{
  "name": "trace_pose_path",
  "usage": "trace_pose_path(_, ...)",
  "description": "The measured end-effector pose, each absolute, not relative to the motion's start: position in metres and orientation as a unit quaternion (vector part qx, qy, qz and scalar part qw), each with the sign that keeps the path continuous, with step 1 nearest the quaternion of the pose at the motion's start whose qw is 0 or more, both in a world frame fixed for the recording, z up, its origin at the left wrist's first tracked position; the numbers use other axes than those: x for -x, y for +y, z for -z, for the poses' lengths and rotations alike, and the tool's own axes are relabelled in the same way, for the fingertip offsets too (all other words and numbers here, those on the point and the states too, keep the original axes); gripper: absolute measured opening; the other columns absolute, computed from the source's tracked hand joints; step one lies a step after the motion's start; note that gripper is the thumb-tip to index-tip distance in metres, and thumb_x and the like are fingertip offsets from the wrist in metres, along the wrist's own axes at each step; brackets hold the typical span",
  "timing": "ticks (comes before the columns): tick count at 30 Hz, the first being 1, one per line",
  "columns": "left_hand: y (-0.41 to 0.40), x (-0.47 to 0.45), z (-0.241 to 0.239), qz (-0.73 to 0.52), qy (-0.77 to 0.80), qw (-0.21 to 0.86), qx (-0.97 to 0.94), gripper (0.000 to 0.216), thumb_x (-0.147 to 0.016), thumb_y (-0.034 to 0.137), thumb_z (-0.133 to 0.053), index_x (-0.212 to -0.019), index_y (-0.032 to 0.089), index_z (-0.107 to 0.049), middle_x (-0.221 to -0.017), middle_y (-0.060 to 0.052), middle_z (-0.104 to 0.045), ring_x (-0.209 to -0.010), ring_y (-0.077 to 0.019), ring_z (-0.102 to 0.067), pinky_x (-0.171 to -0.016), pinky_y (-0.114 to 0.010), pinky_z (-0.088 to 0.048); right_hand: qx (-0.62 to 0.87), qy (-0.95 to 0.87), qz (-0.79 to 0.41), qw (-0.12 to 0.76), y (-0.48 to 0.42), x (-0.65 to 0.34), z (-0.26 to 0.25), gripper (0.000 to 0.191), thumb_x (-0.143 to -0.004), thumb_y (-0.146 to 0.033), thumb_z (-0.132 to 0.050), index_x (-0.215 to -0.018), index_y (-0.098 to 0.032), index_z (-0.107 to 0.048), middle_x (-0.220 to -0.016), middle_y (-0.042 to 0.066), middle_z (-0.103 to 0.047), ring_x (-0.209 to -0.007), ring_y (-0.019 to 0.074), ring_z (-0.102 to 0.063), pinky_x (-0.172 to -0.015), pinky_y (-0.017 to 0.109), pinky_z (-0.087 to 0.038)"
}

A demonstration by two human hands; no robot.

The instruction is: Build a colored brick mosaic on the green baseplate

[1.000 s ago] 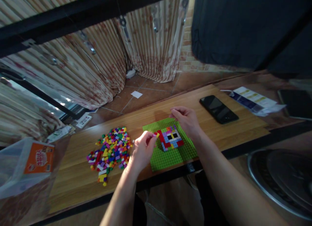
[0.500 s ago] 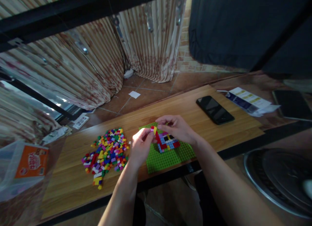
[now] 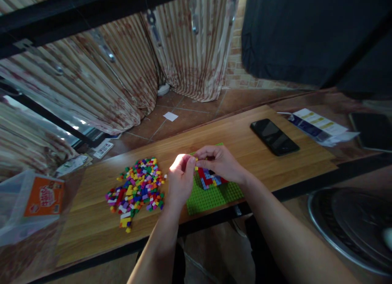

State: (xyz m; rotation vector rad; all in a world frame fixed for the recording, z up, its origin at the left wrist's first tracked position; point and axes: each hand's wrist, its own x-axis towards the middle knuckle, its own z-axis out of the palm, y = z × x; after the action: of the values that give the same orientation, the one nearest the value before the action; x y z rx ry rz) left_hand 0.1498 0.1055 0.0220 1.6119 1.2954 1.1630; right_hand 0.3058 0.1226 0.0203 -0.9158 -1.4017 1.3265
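Note:
Small yellow building bricks (image 3: pixel 196 168) show between the fingertips of my two hands, partly covered by them. My left hand (image 3: pixel 181 180) is closed, its thumb and index finger pinching at the bricks' left side. From the right, my right hand (image 3: pixel 223 163) meets them with closed thumb and fingertips. Both hands are above a green studded baseplate (image 3: pixel 211 200). A flat build of red, light blue and other bricks (image 3: pixel 218 181) is fixed on this plate, partly hidden under my right hand.
A pile of loose multicoloured bricks (image 3: pixel 141 184) is spread left of the baseplate on the wooden table (image 3: pixel 92 210). Farther right lies a black phone (image 3: pixel 274 137), with printed papers (image 3: pixel 321 126) beyond it. A clear plastic bin (image 3: pixel 18 210) stands off the table's left end.
My hands have come together, the right fingertips now meeting the left at the yellow bricks. The pink piece seen at my left fingertips is now hidden. The view has shifted slightly.

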Motion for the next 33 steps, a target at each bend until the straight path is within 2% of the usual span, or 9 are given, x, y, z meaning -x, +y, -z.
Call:
trace_pose_path(5, 0.103, -0.152, -0.025, -0.447, 0.528, 0.309, -0.653, 0.032, -0.097, 0.042, -0.044, -0.078, 0.018, -0.054, -0.065, 0.003, -0.052, -0.058, -0.0095, -0.046, -0.054, -0.021, -0.036, 0.369, -0.500, -0.604, 0.500, 0.118, -0.296, -0.027, 0.030, -0.068, -0.041, -0.081, -0.079, -0.017, -0.068, -0.070, -0.001, -0.066, -0.060, 0.0088, -0.057, -0.057, 0.023, -0.046)
trace_pose_path(11, 0.101, -0.153, -0.031, -0.474, 0.521, 0.269, -0.656, 0.033, -0.098, 0.036, -0.042, -0.071, 0.018, -0.050, -0.064, 0.003, -0.049, -0.058, -0.0094, -0.044, -0.056, -0.022, -0.035, 0.363, -0.456, -0.629, 0.514, 0.115, -0.288, -0.027, 0.029, -0.064, -0.039, -0.084, -0.075, -0.016, -0.069, -0.067, -0.002, -0.065, -0.058, 0.0075, -0.054, -0.052, 0.021, -0.042)
trace_pose_path(17, 0.102, -0.153, -0.026, -0.496, 0.513, 0.328, -0.619, 0.034, -0.097, 0.037, -0.044, -0.069, 0.019, -0.049, -0.062, 0.004, -0.045, -0.056, -0.0093, -0.041, -0.054, -0.022, -0.035, 0.359, -0.444, -0.633, 0.523, 0.112, -0.286, -0.026, 0.026, -0.065, -0.036, -0.084, -0.075, -0.016, -0.070, -0.061, -0.004, -0.061, -0.051, 0.0054, -0.048, -0.047, 0.020, -0.037)
trace_pose_path(22, 0.104, -0.154, -0.025, -0.503, 0.524, 0.405, -0.555, 0.036, -0.094, 0.042, -0.047, -0.066, 0.020, -0.047, -0.059, 0.005, -0.040, -0.052, -0.0091, -0.037, -0.051, -0.022, -0.033, 0.344, -0.434, -0.650, 0.520, 0.111, -0.286, -0.023, 0.024, -0.069, -0.037, -0.082, -0.079, -0.018, -0.071, -0.063, -0.003, -0.062, -0.054, 0.0069, -0.051, -0.051, 0.021, -0.042)
trace_pose_path(28, 0.110, -0.148, -0.029, -0.471, 0.570, 0.415, -0.529, 0.030, -0.093, 0.039, -0.042, -0.069, 0.022, -0.044, -0.058, 0.005, -0.039, -0.050, -0.0101, -0.036, -0.049, -0.022, -0.031, 0.343, -0.472, -0.606, 0.541, 0.116, -0.292, -0.018, 0.029, -0.075, -0.037, -0.077, -0.101, -0.024, -0.072, -0.067, -0.005, -0.059, -0.058, 0.0077, -0.048, -0.052, 0.023, -0.041)
trace_pose_path(30, 0.113, -0.138, -0.032, -0.428, 0.601, 0.384, -0.555, 0.031, -0.093, 0.042, -0.042, -0.069, 0.022, -0.046, -0.055, 0.005, -0.040, -0.049, -0.0109, -0.038, -0.049, -0.023, -0.030, 0.361, -0.492, -0.578, 0.542, 0.119, -0.301, -0.018, 0.027, -0.077, -0.036, -0.075, -0.101, -0.025, -0.073, -0.070, -0.004, -0.060, -0.060, 0.0082, -0.049, -0.055, 0.024, -0.042)
trace_pose_path(33, 0.119, -0.117, -0.035, -0.286, 0.670, 0.229, -0.646, 0.034, -0.092, 0.043, -0.044, -0.068, 0.021, -0.053, -0.058, 0.001, -0.052, -0.058, -0.0142, -0.049, -0.056, -0.025, -0.033, 0.396, -0.513, -0.544, 0.534, 0.122, -0.320, -0.019, 0.022, -0.076, -0.036, -0.075, -0.094, -0.023, -0.073, -0.075, -0.002, -0.064, -0.066, 0.0098, -0.055, -0.061, 0.026, -0.046)
